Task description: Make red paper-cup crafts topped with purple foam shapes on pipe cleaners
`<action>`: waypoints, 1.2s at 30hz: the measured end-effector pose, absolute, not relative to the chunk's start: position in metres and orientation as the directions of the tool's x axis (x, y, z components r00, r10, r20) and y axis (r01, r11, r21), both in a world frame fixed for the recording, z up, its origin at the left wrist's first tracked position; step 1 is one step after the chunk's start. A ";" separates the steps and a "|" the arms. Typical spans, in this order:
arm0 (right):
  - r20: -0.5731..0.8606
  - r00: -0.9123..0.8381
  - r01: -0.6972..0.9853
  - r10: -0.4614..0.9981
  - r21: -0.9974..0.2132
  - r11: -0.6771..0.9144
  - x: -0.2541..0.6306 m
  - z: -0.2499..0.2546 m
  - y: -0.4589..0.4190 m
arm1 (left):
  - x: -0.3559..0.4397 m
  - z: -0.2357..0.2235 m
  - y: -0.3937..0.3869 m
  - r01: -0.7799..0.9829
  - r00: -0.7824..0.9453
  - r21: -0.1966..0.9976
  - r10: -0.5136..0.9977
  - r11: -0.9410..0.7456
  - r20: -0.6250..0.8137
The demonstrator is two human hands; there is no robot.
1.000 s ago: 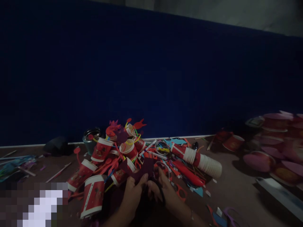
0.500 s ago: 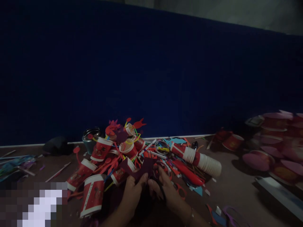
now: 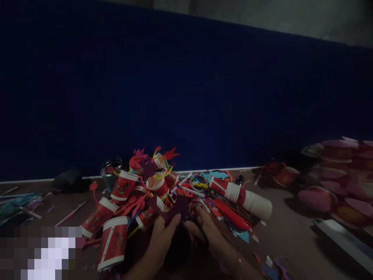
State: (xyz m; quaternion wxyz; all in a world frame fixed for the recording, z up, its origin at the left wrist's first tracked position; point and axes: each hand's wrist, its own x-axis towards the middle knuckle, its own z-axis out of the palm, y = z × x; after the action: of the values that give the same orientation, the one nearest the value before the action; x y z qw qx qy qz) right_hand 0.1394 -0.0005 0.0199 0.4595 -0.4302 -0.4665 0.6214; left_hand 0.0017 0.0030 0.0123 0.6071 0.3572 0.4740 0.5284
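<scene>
My left hand point(image 3: 163, 234) pinches a dark purple sheet of paper point(image 3: 178, 208) that has a curved cut-out edge. My right hand point(image 3: 203, 225) is closed around dark-handled scissors point(image 3: 202, 234), their blades close against the paper's right side. The two hands nearly meet in front of the craft pile. Just beyond them lie red-and-white paper cups with straws and cut-out shapes, among them a tilted cup point(image 3: 124, 186). Nearest my left forearm stands a larger paper cup point(image 3: 113, 242). Shadow hides the area under my hands.
A stack of nested paper cups point(image 3: 256, 203) lies to the right, beside a red long object point(image 3: 233, 215). A glass jar point(image 3: 112, 173) stands behind the pile. More red cups with pink tops point(image 3: 317, 198) crowd the far right. A blue panel point(image 3: 186, 97) borders the back.
The fingers of my right hand and the scissors handles have shifted slightly at the paper's edge. My left hand keeps its hold on the purple paper.
</scene>
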 end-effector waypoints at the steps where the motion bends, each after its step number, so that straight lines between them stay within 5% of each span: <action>1: -0.109 -0.221 -0.147 0.969 -0.979 -0.144 0.141 0.019 0.001 | 0.002 0.012 0.003 -0.302 -0.007 0.935 0.981 0.184 -0.195; 9: -0.130 -0.256 -0.014 0.958 -0.990 -0.138 0.147 0.015 0.006 | 0.005 0.024 0.000 -0.317 -0.102 0.927 0.965 0.198 -0.241; 21: -0.137 -0.291 -0.051 0.947 -0.986 -0.158 0.145 0.019 0.001 | 0.004 0.011 0.000 -0.457 -0.093 0.864 0.954 0.212 -0.284; 27: -0.093 -0.291 -0.112 0.952 -0.985 -0.130 0.143 0.016 -0.001 | 0.003 0.012 0.002 -0.364 -0.038 0.921 0.986 0.140 -0.164; 36: -0.145 -0.253 -0.134 0.956 -0.974 -0.183 0.144 0.020 -0.001 | 0.004 0.014 0.000 -0.394 -0.032 0.903 0.979 0.174 -0.203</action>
State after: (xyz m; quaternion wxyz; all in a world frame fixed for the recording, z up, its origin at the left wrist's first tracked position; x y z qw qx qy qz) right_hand 0.1441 -0.0011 0.0199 0.4295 -0.4345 -0.4735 0.6345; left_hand 0.0038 0.0004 0.0135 0.6167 0.3217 0.4545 0.5564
